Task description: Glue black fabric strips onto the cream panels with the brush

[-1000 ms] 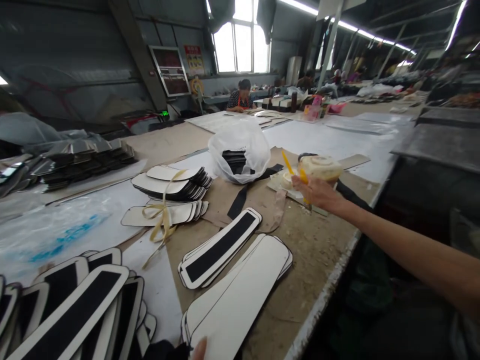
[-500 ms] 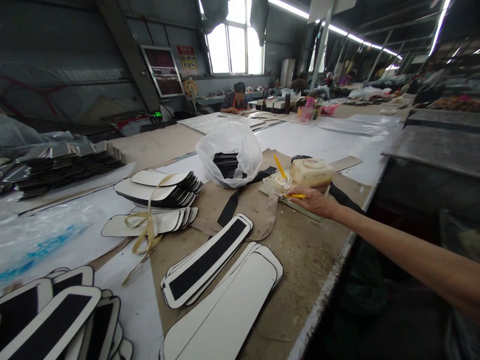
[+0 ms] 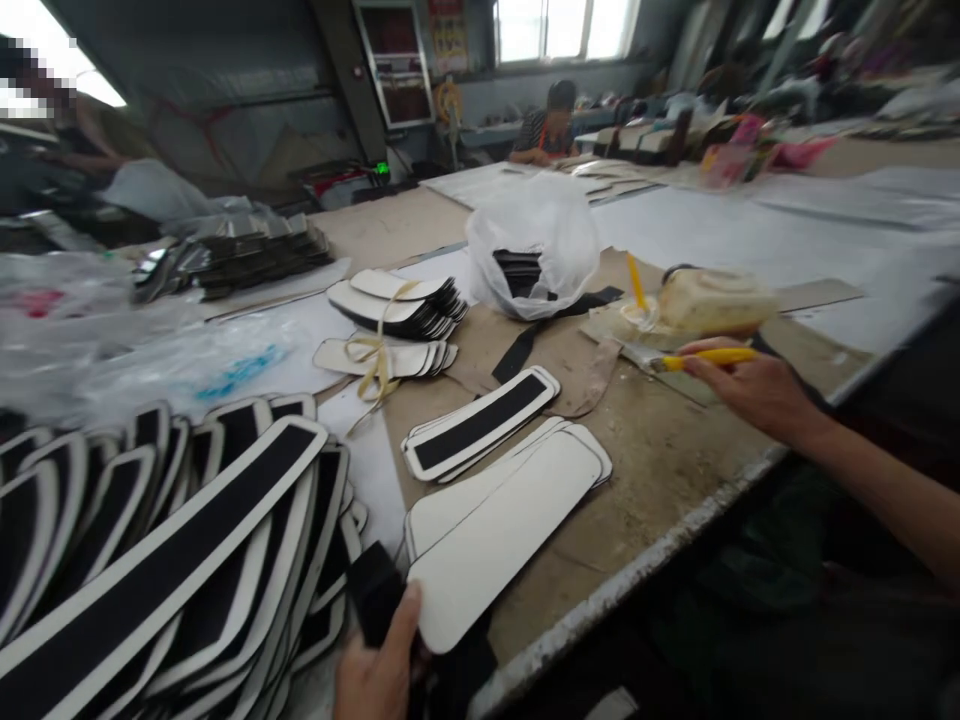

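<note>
My right hand point(image 3: 757, 390) is closed around a yellow-handled brush point(image 3: 705, 358), its head pointing left over a glue-smeared board point(image 3: 604, 325). A second yellow handle point(image 3: 637, 280) stands up from a small whitish cup, beside a yellowed plastic container point(image 3: 716, 303). At the bottom, my left hand point(image 3: 375, 675) is closed on black strips point(image 3: 375, 595); its thumb lies by the near end of a white panel point(image 3: 502, 540), and its other fingers are mostly hidden. Behind that panel lie white pieces with black centres point(image 3: 480, 425).
Many black-centred pieces point(image 3: 165, 560) fan out at left. Farther back are white pieces with a yellow ribbon point(image 3: 375, 365) and a white plastic bag point(image 3: 532, 240) holding dark pieces. A person point(image 3: 551, 125) sits across the table. The table edge point(image 3: 622, 600) runs along the right.
My view has swung left and down. My left hand has come into view at the bottom with black strips. The brush in my right hand now points left, clear of the cup.
</note>
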`<state>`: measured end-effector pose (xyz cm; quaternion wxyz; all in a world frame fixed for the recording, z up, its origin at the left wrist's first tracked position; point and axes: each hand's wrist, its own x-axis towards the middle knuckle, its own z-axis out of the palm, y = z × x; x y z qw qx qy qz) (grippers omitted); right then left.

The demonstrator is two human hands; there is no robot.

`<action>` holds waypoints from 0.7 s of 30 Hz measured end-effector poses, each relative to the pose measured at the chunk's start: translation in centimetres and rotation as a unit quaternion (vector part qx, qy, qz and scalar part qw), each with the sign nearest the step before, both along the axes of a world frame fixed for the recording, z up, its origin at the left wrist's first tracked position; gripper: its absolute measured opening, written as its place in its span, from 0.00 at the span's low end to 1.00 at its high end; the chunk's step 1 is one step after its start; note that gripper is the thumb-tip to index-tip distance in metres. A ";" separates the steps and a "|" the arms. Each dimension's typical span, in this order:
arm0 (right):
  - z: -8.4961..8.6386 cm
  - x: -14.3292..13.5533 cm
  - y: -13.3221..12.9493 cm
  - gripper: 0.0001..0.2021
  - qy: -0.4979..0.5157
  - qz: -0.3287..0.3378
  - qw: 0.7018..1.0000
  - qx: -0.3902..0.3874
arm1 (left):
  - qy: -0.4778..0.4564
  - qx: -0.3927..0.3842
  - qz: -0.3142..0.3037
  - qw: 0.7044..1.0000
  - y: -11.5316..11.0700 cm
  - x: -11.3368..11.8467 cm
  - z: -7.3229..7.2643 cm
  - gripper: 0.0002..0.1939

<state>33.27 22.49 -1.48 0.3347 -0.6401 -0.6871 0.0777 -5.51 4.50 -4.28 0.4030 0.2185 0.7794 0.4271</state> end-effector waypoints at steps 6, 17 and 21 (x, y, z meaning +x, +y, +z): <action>2.7 -10.0 -7.5 0.12 0.352 0.091 0.915 -0.176 | -0.163 0.060 -0.068 0.982 -0.9 -0.7 -0.6 0.16; 1.0 -20.7 -11.1 0.18 0.342 0.217 0.857 -0.319 | -0.189 0.098 -0.134 0.968 -1.9 -1.4 -2.3 0.21; 1.0 -21.0 -11.2 0.18 0.316 0.195 0.878 -0.302 | -0.176 0.105 -0.139 0.969 -1.9 -1.3 -2.4 0.22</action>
